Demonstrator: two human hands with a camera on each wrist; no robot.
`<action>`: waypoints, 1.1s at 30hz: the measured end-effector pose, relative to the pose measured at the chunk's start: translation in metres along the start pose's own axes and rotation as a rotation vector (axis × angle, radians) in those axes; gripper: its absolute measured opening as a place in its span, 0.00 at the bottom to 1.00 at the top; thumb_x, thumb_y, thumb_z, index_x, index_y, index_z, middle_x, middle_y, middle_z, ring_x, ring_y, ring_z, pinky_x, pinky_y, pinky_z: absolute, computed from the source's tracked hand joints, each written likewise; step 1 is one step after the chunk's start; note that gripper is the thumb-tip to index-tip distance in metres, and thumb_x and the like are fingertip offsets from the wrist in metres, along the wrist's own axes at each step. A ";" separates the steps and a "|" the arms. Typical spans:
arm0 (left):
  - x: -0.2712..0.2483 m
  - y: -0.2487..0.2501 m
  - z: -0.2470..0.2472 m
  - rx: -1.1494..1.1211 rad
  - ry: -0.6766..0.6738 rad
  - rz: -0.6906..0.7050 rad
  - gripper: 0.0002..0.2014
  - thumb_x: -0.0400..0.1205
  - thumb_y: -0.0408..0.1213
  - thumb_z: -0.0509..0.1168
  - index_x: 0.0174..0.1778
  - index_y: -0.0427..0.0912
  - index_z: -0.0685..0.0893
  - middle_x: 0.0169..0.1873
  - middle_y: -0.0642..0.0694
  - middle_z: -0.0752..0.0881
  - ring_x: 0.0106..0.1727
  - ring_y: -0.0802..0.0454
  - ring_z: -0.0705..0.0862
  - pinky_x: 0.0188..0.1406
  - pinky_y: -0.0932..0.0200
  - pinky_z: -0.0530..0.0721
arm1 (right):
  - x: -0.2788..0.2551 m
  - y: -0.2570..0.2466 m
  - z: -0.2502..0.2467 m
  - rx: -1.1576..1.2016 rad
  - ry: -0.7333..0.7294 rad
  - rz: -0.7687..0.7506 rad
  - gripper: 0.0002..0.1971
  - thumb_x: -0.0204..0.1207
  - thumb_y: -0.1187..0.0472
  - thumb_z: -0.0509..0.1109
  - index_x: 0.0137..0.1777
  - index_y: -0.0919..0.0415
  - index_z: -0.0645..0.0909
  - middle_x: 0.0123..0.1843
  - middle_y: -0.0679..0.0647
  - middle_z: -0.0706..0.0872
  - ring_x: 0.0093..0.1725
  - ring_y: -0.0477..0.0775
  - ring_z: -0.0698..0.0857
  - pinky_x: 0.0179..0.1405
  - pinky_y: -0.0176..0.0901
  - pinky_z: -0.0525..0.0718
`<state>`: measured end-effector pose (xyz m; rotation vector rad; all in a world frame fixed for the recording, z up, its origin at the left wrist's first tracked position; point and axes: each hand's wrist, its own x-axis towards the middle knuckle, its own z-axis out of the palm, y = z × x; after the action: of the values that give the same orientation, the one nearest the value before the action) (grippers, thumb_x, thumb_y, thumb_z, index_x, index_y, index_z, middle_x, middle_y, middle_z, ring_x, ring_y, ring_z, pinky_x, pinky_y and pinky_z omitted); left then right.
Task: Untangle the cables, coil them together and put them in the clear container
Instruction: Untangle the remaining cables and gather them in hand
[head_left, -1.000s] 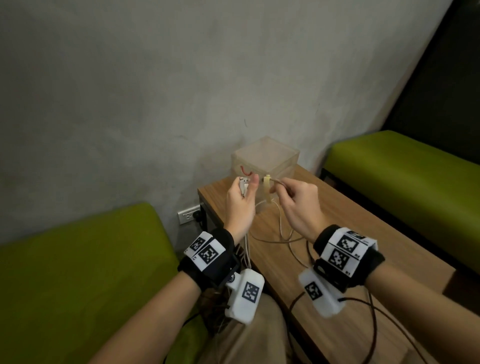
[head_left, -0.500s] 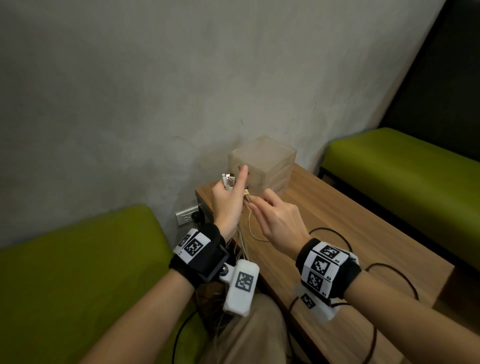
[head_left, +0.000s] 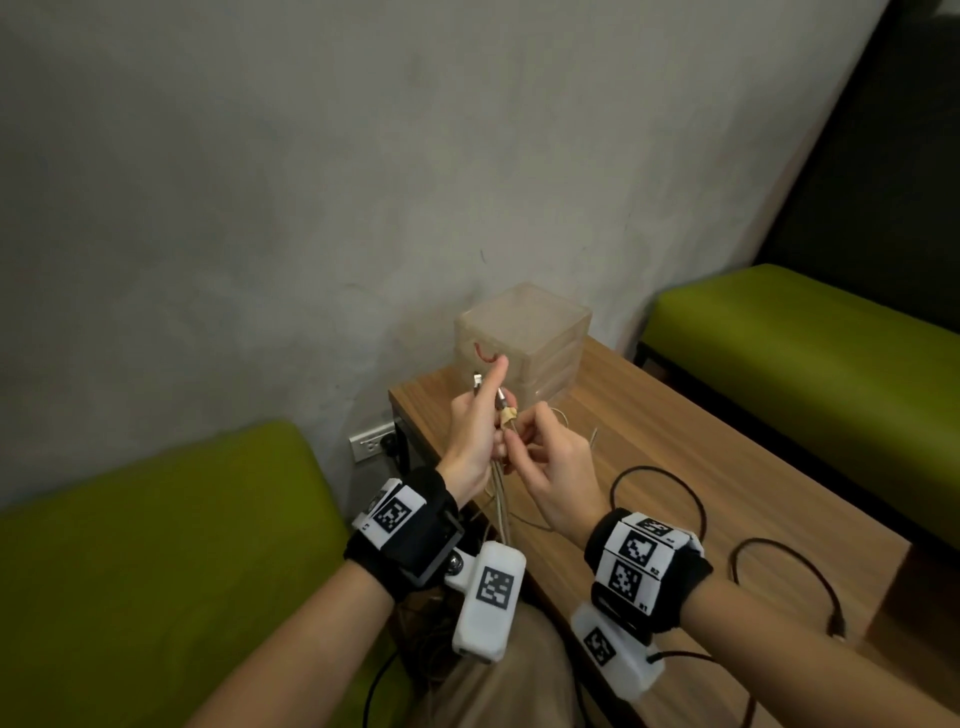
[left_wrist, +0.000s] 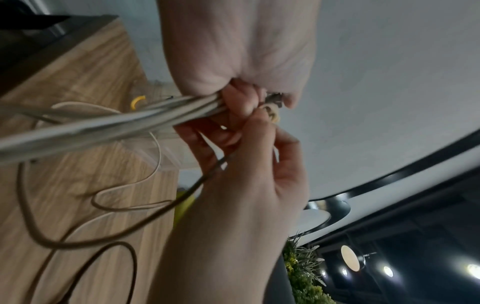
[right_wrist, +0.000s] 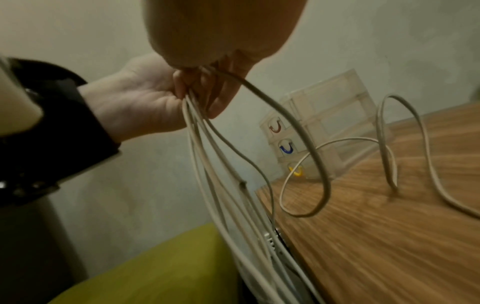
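Observation:
My left hand (head_left: 485, 415) grips a bundle of white cables (head_left: 500, 493) just in front of the clear container (head_left: 540, 332), with metal plug ends (head_left: 477, 380) sticking up above the fist. The strands (right_wrist: 207, 164) hang from that fist down past the table edge. My right hand (head_left: 519, 441) sits against the left hand and pinches one white cable (right_wrist: 285, 115) just below a yellowish plug (head_left: 508, 415). That cable loops onto the wooden table (head_left: 675, 431). The container is a stack of drawers with red (right_wrist: 275, 128), blue and yellow handles.
A black cable (head_left: 660, 488) curls in loops over the right part of the table, behind my right wrist. Green benches (head_left: 156, 519) stand left and right of the table. A wall socket (head_left: 371, 441) sits on the grey wall behind the table's left corner.
Both hands have drawn back from the container toward me. The right hand's fingers, stretched out half a second ago, now curl and pinch a cable beside the left fist.

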<state>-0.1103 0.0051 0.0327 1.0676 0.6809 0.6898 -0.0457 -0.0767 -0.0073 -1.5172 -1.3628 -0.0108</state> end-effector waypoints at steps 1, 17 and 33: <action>0.000 0.001 0.000 -0.010 -0.018 0.002 0.22 0.80 0.53 0.62 0.26 0.42 0.73 0.15 0.52 0.66 0.11 0.61 0.62 0.09 0.69 0.60 | 0.000 0.000 -0.001 0.014 0.008 0.012 0.10 0.79 0.56 0.61 0.44 0.64 0.73 0.36 0.56 0.82 0.33 0.54 0.83 0.32 0.58 0.83; -0.003 -0.001 0.004 0.128 -0.080 0.272 0.15 0.81 0.35 0.65 0.28 0.45 0.73 0.18 0.55 0.74 0.20 0.62 0.74 0.22 0.68 0.75 | 0.002 0.009 -0.014 -0.120 -0.088 -0.068 0.13 0.77 0.51 0.60 0.57 0.57 0.67 0.53 0.53 0.75 0.52 0.48 0.76 0.55 0.39 0.77; 0.004 0.020 0.008 -0.257 -0.194 0.076 0.08 0.85 0.39 0.58 0.43 0.38 0.74 0.41 0.42 0.86 0.39 0.51 0.89 0.42 0.49 0.90 | -0.009 0.001 0.022 0.178 -0.123 0.267 0.20 0.82 0.66 0.59 0.30 0.46 0.67 0.25 0.46 0.73 0.25 0.41 0.71 0.28 0.36 0.69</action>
<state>-0.1052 0.0103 0.0532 0.9116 0.3749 0.7080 -0.0609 -0.0683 -0.0229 -1.5568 -1.2114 0.3673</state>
